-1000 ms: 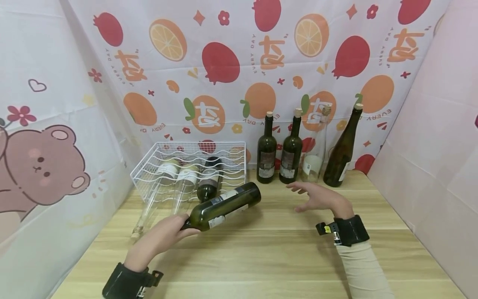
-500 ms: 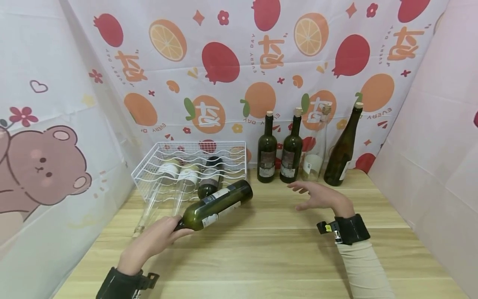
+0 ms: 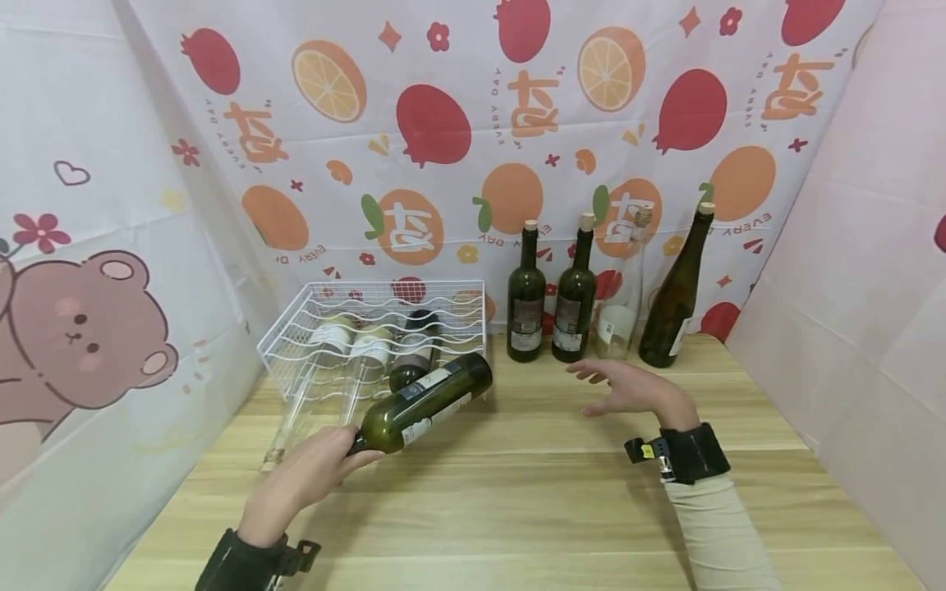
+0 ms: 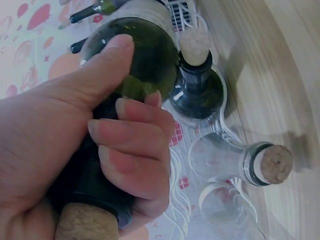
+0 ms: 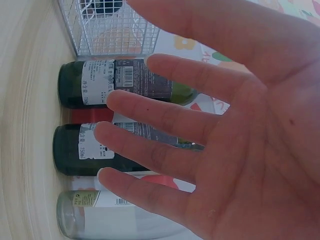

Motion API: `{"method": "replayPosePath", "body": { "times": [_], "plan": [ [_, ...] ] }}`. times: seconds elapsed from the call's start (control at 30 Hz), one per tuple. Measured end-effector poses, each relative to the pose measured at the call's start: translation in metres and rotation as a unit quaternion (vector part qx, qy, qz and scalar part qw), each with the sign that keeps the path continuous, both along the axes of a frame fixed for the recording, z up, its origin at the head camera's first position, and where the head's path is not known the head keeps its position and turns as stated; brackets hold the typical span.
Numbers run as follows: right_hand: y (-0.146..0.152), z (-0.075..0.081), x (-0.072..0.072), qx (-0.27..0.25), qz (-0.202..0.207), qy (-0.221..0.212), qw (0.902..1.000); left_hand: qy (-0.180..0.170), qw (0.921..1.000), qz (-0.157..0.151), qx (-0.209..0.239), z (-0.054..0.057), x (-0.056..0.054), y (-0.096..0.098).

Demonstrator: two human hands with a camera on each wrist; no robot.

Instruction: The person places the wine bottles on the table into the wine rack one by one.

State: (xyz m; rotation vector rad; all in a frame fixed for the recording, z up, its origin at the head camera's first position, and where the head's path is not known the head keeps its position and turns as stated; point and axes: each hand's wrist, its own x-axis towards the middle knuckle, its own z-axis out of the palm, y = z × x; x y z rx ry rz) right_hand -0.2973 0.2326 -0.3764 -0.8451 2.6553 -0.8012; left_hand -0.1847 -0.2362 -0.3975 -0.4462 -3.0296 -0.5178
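The left hand's (image 3: 310, 472) fingers curl round the neck of a dark green bottle (image 3: 429, 402). From them the bottle's long axis slants away and to the right, base outward, by the front right part of the white rack (image 3: 395, 283); touching or not, I cannot tell. The right hand (image 3: 626, 387), fingers spread and bare, is farther from the rack, near the standing bottles (image 3: 574, 316).

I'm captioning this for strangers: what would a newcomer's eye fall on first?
Probably the dark green bottle, slanting, its neck gripped in the left hand, in front of the wire rack. Next, perhaps, the four corked bottles standing right of the rack, before the bold fruit-print cloth.
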Motion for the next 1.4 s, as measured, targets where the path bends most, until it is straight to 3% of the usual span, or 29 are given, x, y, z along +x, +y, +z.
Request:
{"method": "replayPosePath", "body": {
  "times": [0.27,0.57,0.87,1.1,1.4],
  "plan": [
    [-0.001,0.000,0.000,0.001,0.008,0.001,1.0000,-0.015,0.9971,0.046,0.060,-0.001,0.019,0.021],
    [-0.002,-0.001,0.000,-0.004,0.008,-0.003,1.0000,-0.015,0.9940,0.082,0.071,-0.003,0.019,0.045],
    [-0.001,-0.002,-0.001,-0.002,0.006,-0.002,1.0000,0.014,0.9956,0.075,0.055,-0.008,0.008,0.062],
    [0.000,-0.003,-0.001,-0.005,0.009,-0.004,0.9999,0.063,0.9949,0.068,0.041,-0.013,-0.005,0.073],
    [0.002,-0.005,-0.003,-0.010,0.018,-0.005,0.9998,0.091,0.9925,0.065,0.049,-0.018,-0.027,0.088]
  ]
}}
